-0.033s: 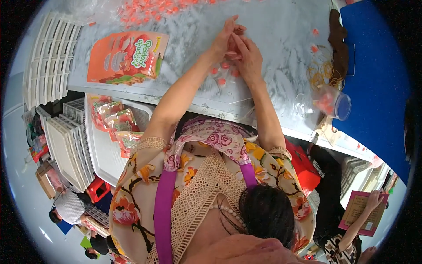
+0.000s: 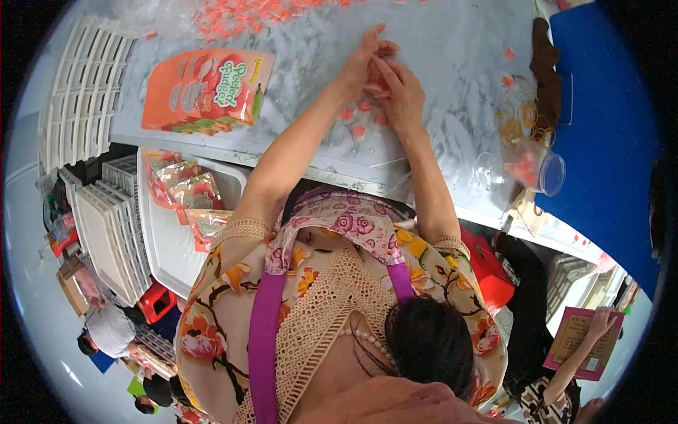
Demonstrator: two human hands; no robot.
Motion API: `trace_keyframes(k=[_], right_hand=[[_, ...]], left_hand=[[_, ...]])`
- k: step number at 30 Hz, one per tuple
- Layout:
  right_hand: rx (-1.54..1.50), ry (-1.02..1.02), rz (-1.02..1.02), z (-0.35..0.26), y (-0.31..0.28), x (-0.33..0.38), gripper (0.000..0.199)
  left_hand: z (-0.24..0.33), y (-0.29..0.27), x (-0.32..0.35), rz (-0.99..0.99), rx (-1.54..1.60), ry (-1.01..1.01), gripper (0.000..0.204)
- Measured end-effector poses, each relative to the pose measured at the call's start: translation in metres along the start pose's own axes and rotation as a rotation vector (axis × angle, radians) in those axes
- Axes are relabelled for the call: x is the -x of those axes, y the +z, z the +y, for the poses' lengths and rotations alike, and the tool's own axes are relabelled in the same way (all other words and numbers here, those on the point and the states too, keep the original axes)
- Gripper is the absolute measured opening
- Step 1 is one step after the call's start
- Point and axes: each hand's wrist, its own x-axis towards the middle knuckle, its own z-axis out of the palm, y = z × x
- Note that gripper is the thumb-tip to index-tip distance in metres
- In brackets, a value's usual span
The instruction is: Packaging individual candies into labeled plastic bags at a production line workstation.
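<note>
Beside red pieces (image 2: 359, 131), hands (image 2: 405, 97) together

Bright, fairly even light, glints on glossy pouches (image 2: 200, 193), strong fisheye curvature, black corners.

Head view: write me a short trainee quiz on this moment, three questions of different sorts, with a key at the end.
1. True or false: the person's left hand and right hand are close together over the grey table.

2. Which of these lies nearest the hands?
A) the clear jar
B) the loose red pieces
C) the white crates

3. Fill in the missing word: seen from the person, the stack of orange pouches lies on the table to the ____ of the hands.

Key: 1. True. 2. B. 3. left.
</note>
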Motion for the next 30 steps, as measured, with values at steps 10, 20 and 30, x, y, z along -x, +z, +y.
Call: trace_keyframes(k=[10,20,30], right_hand=[[-0.041,0.055,0.003,-0.008,-0.012,0.002,0.041],[-0.495,0.420,0.023,0.005,-0.023,-0.015,0.032],[-0.495,0.197,-0.085,-0.032,-0.023,-0.021,0.037]], left_hand=[[0.059,-0.090,0.119,0.695,-1.645,0.563,0.040],[0.050,-0.118,0.154,0.692,-1.962,0.310,0.056],[0.063,-0.130,0.153,0.730,-1.811,0.267,0.024]])
